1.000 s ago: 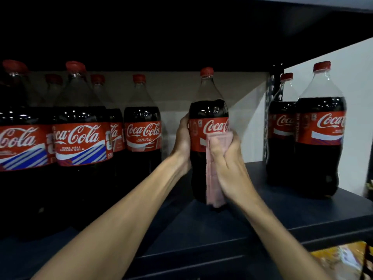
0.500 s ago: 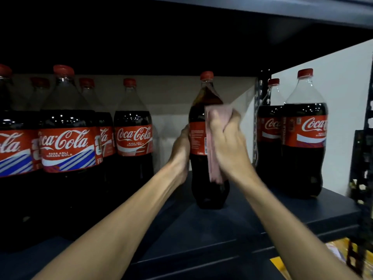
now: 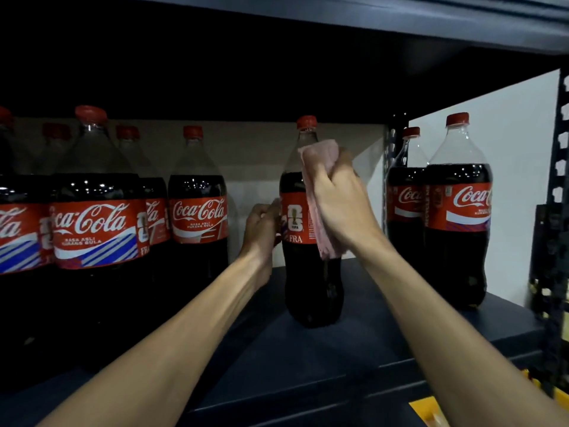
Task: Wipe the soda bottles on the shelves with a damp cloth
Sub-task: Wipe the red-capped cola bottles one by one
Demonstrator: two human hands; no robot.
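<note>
With my left grip [image 3: 261,226] curled round the bottle [image 3: 311,288] and my right grip [image 3: 341,204] clutching the cloth [image 3: 320,151] high up, a hard push could tip it.

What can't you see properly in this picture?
Head view:
- middle bottle: its right side hides behind the right hand and the pink cloth.
- left hand: fingertips out of sight round that bottle.
- leftmost bottle: cut off by the picture's edge.
- back-row bottle: mostly hidden by the bottle in front.
- Label small print: too small.
</note>
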